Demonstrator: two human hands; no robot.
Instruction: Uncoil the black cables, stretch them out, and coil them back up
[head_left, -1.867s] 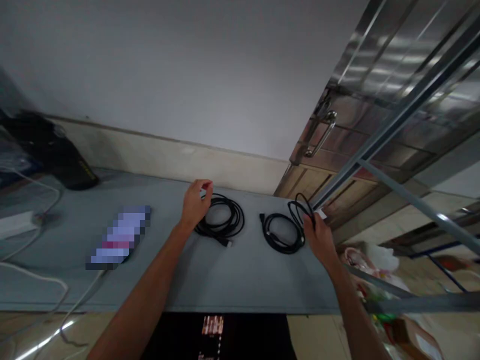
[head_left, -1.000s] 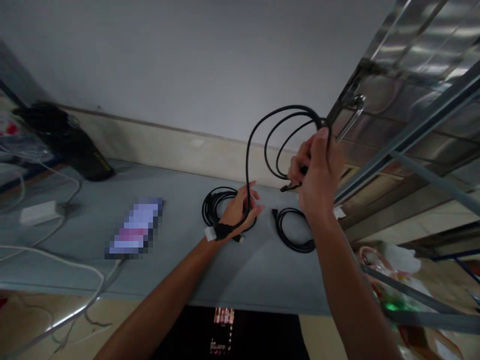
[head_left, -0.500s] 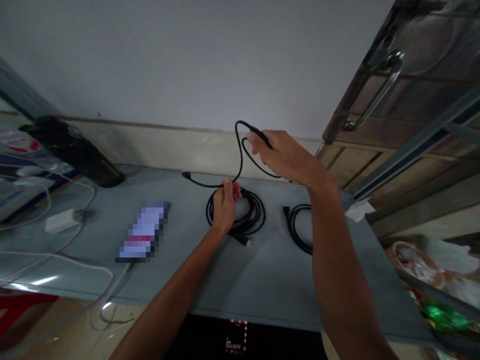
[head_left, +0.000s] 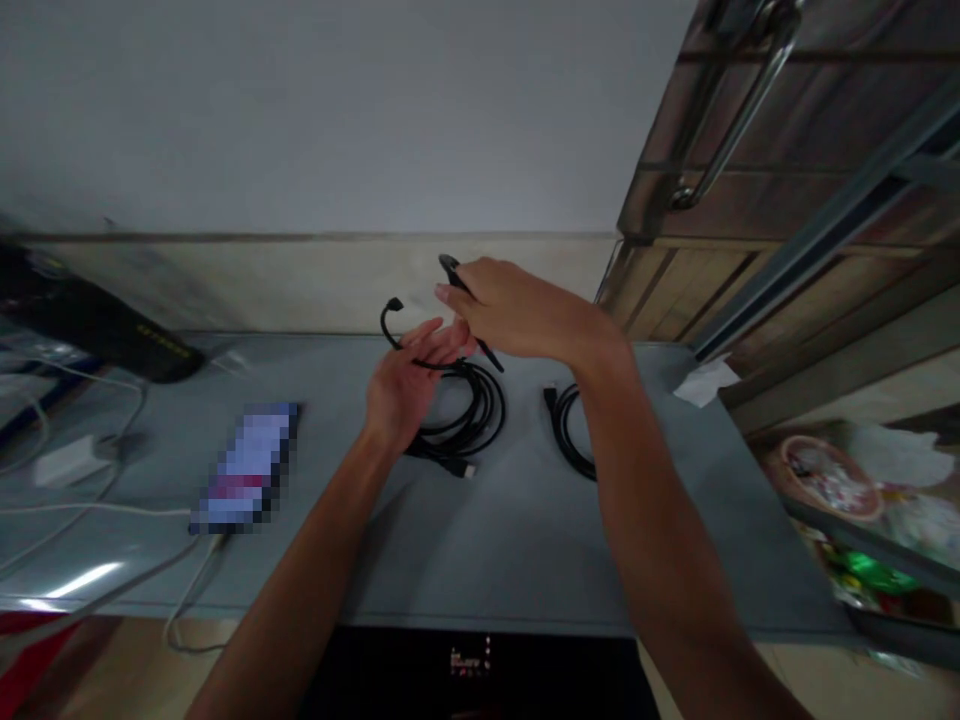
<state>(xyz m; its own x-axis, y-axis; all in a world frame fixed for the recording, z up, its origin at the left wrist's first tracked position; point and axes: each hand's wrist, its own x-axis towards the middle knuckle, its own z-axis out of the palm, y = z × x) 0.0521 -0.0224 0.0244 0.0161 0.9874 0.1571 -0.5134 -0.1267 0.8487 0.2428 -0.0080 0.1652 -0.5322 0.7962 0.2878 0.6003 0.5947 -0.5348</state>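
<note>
I hold a thin black cable (head_left: pixel 391 322) above a grey table (head_left: pixel 487 540). My right hand (head_left: pixel 510 310) is closed on one stretch of it, a plug end poking out past the fingers. My left hand (head_left: pixel 405 380) sits palm up just below, fingers curled round the cable's other stretch, whose free plug curls up to the left. Under both hands lies a coiled black cable (head_left: pixel 469 415). A second coiled black cable (head_left: pixel 566 435) lies to its right, partly hidden by my right forearm.
A pixelated phone (head_left: pixel 244 465) lies on the table's left with a white lead. A white charger and wires (head_left: pixel 60 460) and a dark bag (head_left: pixel 97 320) are at far left. A white paper scrap (head_left: pixel 705 382) lies near a metal-handled door (head_left: pixel 720 130). Clutter sits at lower right.
My right hand came down and left, bringing the cable's loops close over my left hand. My left hand turned palm up. The view shifted slightly.
</note>
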